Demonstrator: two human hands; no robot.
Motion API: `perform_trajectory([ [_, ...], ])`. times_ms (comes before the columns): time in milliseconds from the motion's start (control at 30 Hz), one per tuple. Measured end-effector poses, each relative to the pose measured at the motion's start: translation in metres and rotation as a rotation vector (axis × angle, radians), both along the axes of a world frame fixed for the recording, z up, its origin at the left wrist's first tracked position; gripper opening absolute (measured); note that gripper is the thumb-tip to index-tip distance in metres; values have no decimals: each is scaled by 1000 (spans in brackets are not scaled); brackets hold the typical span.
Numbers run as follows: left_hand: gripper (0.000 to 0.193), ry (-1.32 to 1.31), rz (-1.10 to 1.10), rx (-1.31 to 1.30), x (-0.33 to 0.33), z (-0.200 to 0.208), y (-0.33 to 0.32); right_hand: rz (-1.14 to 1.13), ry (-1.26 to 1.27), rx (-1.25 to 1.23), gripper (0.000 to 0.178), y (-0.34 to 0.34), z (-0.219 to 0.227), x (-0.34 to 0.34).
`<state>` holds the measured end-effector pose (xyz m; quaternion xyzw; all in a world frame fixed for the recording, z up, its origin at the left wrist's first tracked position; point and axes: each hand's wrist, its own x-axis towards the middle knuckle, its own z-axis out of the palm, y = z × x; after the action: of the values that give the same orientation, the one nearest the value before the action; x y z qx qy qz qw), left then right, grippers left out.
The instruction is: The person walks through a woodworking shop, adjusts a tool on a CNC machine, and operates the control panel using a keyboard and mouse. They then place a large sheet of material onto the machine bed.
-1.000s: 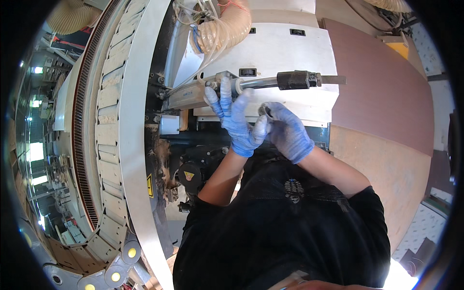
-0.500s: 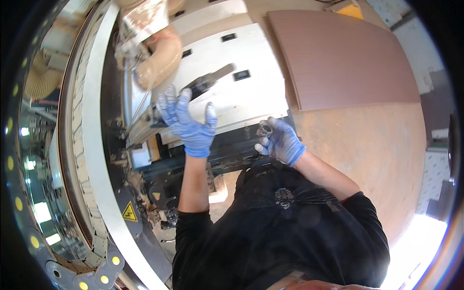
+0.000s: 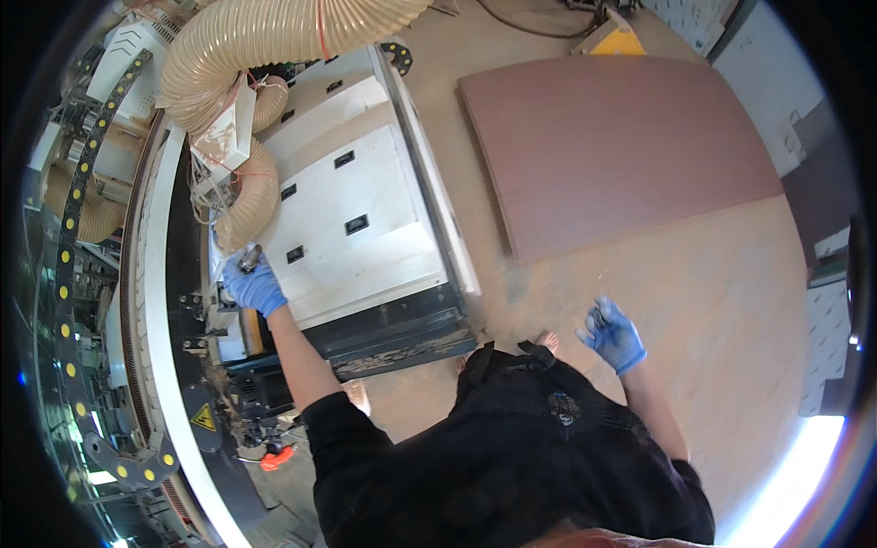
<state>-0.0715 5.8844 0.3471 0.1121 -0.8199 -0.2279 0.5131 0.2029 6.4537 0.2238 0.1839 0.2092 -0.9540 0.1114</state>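
Note:
My left hand [image 3: 253, 285], in a blue and white glove, is raised at the machine's side below a ribbed hose. Its fingers are closed around a short, dark, metallic cylindrical piece [image 3: 249, 258], whose exact kind I cannot make out. Away to the right, over the floor, is my right hand [image 3: 618, 340], gloved alike, with its fingers curled. Something small and dark shows between those fingers, too small to name. The white machine cover [image 3: 365, 192] with black recessed latches lies just right of my left hand.
Beige ribbed hoses [image 3: 228, 187] hang over the machine. A long white rail [image 3: 157, 301] and a black cable chain [image 3: 68, 265] run down the left. A large brown board [image 3: 621, 146] lies on the floor at right, near a yellow wedge-shaped object [image 3: 617, 38]. Something orange [image 3: 277, 458] sits low by the machine.
My left hand has moved left and closed around the metallic piece. My right hand has swung right, away from the machine. The black tool over the white cover is no longer seen there.

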Motion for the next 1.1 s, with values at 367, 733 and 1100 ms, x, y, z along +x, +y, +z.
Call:
perform_trajectory([
  [367, 20, 93, 156, -30, -5, -11, 5, -50, -303, -32, 9, 33, -35, -75],
  [733, 93, -201, 263, 401, -31, -174, 129, -202, -369, 129, 20, 76, -85, -168],
  [1100, 78, -694, -26, 382, -128, -233, 282, -185, -417, 121, 29, 171, -111, -262],
])
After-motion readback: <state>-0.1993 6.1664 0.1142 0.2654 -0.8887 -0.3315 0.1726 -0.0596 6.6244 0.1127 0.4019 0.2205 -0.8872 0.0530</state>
